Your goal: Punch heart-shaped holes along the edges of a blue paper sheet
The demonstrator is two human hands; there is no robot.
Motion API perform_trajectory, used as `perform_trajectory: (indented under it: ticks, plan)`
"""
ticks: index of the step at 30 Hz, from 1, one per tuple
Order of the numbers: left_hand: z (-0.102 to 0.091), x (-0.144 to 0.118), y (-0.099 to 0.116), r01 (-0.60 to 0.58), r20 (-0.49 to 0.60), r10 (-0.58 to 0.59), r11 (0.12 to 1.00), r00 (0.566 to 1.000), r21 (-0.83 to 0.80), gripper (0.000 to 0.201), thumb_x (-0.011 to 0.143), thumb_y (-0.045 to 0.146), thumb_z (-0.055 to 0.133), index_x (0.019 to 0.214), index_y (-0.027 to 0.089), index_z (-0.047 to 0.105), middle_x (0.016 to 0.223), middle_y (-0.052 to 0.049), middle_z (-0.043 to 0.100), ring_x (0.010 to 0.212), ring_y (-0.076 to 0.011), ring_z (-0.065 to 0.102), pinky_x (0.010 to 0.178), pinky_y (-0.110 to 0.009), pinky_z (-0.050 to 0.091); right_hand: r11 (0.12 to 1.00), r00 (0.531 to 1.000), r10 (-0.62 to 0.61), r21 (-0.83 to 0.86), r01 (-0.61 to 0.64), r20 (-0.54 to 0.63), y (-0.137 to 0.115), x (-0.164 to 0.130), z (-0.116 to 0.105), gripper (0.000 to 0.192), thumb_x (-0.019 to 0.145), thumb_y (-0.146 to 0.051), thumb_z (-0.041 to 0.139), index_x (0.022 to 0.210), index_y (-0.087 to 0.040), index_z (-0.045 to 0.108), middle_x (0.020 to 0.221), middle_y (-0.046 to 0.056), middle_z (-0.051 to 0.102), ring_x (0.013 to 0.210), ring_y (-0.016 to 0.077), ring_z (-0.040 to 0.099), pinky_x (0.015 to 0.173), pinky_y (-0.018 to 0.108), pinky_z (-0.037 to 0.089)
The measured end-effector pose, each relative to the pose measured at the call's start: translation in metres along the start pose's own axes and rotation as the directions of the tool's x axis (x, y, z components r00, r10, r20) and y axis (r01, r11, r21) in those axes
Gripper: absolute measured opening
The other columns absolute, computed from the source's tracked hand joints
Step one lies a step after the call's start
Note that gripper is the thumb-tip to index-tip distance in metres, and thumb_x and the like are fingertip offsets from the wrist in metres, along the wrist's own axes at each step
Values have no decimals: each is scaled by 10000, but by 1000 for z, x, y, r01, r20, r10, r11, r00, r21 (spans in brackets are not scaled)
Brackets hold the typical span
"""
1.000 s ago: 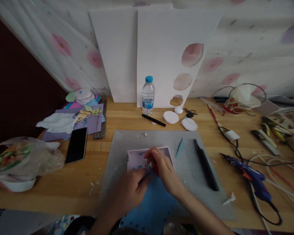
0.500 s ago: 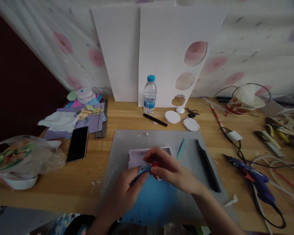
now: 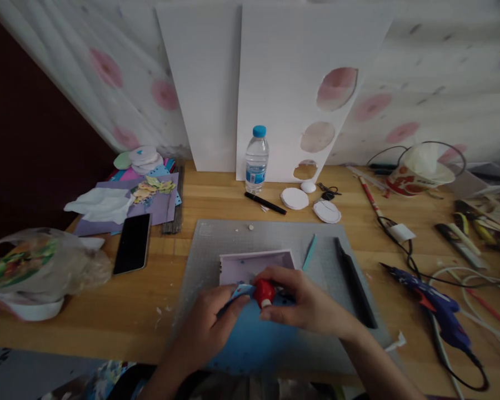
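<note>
From where I stand, the left hand (image 3: 206, 322) pinches a light-blue card edge (image 3: 244, 290) between thumb and fingers, and the right hand (image 3: 298, 297) is curled round a small red tool (image 3: 264, 291), its white tip toward the person; the two things meet between the hands, touching or nearly so. The card looks light, thin and easily creased, so I'd take it near its rim, fingers flat. The tool looks hard, light and perhaps a little slick, best gripped round its red body. Below the hands spreads a blue sheet (image 3: 254, 341); whether the pinched edge belongs to it, I can't tell. Just beyond the hands, the lilac tray's wall (image 3: 256, 256) stands up as an edge to mind. Right of the right hand lies a black tool (image 3: 356, 289); the left hand's outer side looks roomier, toward the phone (image 3: 132, 244).
</note>
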State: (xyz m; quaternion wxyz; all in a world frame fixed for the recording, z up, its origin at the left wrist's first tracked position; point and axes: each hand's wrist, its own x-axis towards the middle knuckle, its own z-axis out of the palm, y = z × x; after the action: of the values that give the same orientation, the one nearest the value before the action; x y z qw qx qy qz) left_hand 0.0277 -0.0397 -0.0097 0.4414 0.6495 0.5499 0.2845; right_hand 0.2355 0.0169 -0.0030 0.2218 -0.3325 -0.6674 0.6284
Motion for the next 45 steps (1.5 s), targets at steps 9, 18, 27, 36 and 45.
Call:
perform_trajectory:
  ticks: [9, 18, 27, 36, 45]
  plan:
    - [-1, 0, 3, 8, 77, -6, 1000, 997, -29, 255, 973, 319, 434, 941, 215, 665, 866, 6, 682, 806, -149, 606, 751, -222, 426, 994, 1000, 11, 109, -10, -4, 0, 0, 5, 239, 781, -322, 738, 941, -182, 629, 820, -9, 590, 761, 131, 531, 701, 243, 453]
    - [0, -3, -2, -46, 70, 46, 999, 997, 4, 291, 988, 319, 387, 880, 195, 627, 835, -4, 652, 789, -138, 589, 742, -226, 419, 1000, 1000, -13, -13, 13, -1, -4, -3, 8, 212, 820, -331, 708, 963, -200, 621, 845, -10, 604, 778, 135, 545, 715, 246, 444]
    - [4, -5, -6, -32, 45, 26, 992, 999, 125, 345, 986, 358, 355, 846, 190, 621, 829, -27, 666, 791, -164, 604, 733, -256, 426, 968, 982, -144, -223, 114, -124, -7, -3, 18, 202, 873, -375, 636, 819, -204, 545, 805, 3, 558, 747, 161, 500, 676, 280, 398]
    - [-9, 7, -8, -86, 112, 68, 981, 991, 171, 343, 884, 505, 530, 911, 180, 637, 864, -28, 670, 803, -184, 612, 719, -267, 427, 937, 960, -222, -309, 162, -170, 11, -5, 23, 166, 907, -370, 569, 863, -220, 514, 841, 23, 546, 806, 198, 497, 728, 323, 407]
    - [-26, 42, 12, -203, 320, 123, 952, 939, 229, 384, 690, 539, 741, 776, 178, 640, 733, 16, 654, 694, -165, 606, 618, -239, 374, 930, 969, -197, -342, 137, -148, 8, 5, 23, 123, 882, -277, 598, 836, -210, 506, 848, 27, 552, 818, 201, 497, 737, 331, 408]
